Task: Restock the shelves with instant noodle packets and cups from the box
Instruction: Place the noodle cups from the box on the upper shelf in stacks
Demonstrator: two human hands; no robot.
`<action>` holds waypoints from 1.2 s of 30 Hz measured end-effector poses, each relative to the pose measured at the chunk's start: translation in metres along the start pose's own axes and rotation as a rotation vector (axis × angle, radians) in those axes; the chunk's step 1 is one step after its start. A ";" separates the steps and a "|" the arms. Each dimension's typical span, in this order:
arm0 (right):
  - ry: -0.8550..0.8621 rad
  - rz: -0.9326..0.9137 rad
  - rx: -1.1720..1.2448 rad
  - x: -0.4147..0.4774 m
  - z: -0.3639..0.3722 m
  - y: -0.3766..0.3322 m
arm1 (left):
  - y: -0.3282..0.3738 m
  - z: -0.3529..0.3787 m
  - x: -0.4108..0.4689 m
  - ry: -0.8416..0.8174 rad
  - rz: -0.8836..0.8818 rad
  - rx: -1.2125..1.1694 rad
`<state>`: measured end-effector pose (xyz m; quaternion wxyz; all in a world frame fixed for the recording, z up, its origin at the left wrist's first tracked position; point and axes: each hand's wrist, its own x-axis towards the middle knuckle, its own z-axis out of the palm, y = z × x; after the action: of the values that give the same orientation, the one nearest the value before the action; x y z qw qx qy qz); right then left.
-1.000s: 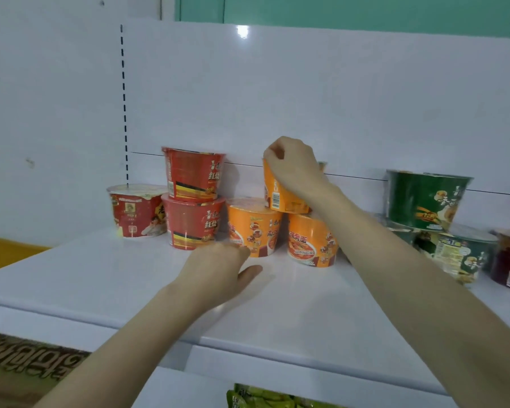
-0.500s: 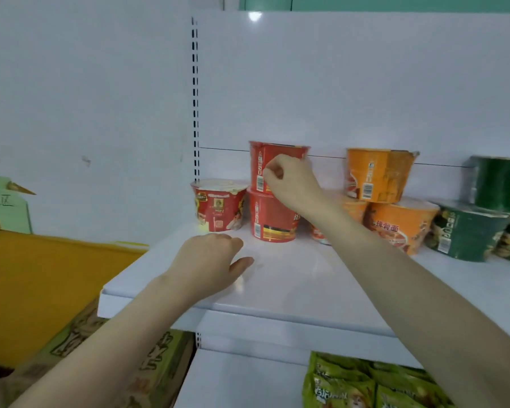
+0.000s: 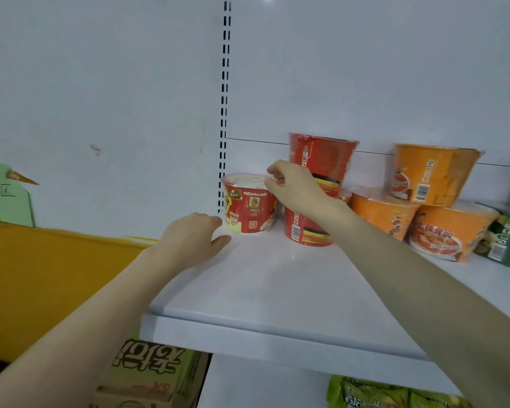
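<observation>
Nearest you, at the lower left below the shelf, sits the cardboard box [image 3: 147, 375] that holds the stock, and green noodle packets [image 3: 395, 393] lie on the lower shelf to the right. On the white shelf [image 3: 277, 290] your left hand [image 3: 193, 240] rests palm down near the left end, fingers loosely curled and holding nothing, as it did a second ago. Your right hand [image 3: 295, 187] has travelled left along the row: a second ago it was on the upper orange cup [image 3: 433, 172], half a second ago on the stacked red cups [image 3: 321, 160], and now its fingertips pinch the near-right rim of the short red cup [image 3: 248, 204]. That cup stands upright at the far left of the row, just beside the slotted upright [image 3: 224, 98] and close to the red stack. The sweep looks like straightening rather than placing, so these cups are probably done. Your view has also swung left and brought the box into sight, so expect to fetch more stock from it.
</observation>
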<state>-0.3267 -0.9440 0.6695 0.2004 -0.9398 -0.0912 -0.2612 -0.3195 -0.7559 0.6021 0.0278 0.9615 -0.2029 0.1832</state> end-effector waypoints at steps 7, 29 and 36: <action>-0.084 -0.056 -0.176 0.034 0.027 -0.003 | -0.017 0.022 0.026 -0.051 -0.070 -0.132; -0.322 0.019 -0.120 0.036 0.024 0.006 | -0.034 0.058 0.076 -0.084 -0.033 -0.844; -0.275 -0.027 -0.263 0.038 0.033 -0.015 | -0.026 0.056 0.068 0.017 -0.071 -0.730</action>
<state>-0.2840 -0.9140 0.6685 0.0579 -0.9835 -0.0957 -0.1425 -0.2325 -0.7648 0.5755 0.3771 0.8932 -0.2211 0.1055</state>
